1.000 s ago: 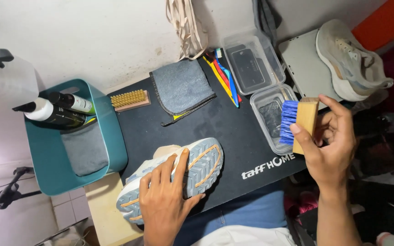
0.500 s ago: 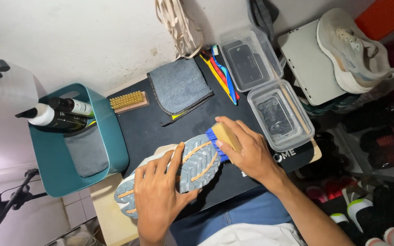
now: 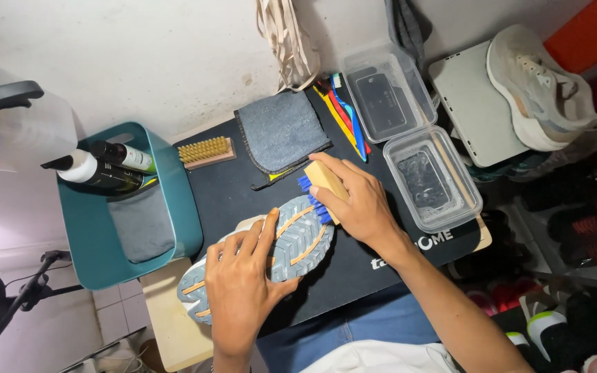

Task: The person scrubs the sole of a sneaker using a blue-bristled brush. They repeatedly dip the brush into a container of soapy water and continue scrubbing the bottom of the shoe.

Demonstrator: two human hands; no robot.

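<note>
Two clear tubs (image 3: 435, 178), two brushes (image 3: 320, 185), perhaps two bottles (image 3: 101, 169).

Shoe-cleaning workstation in a cramped room. Black work mat (image 3: 243, 200) carries brushes (image 3: 205, 152) and water tubs (image 3: 437, 179); teal caddy (image 3: 174, 207) left of mat holds bottles (image 3: 101, 173); shoes (image 3: 547, 90) piled right of mat.
</note>
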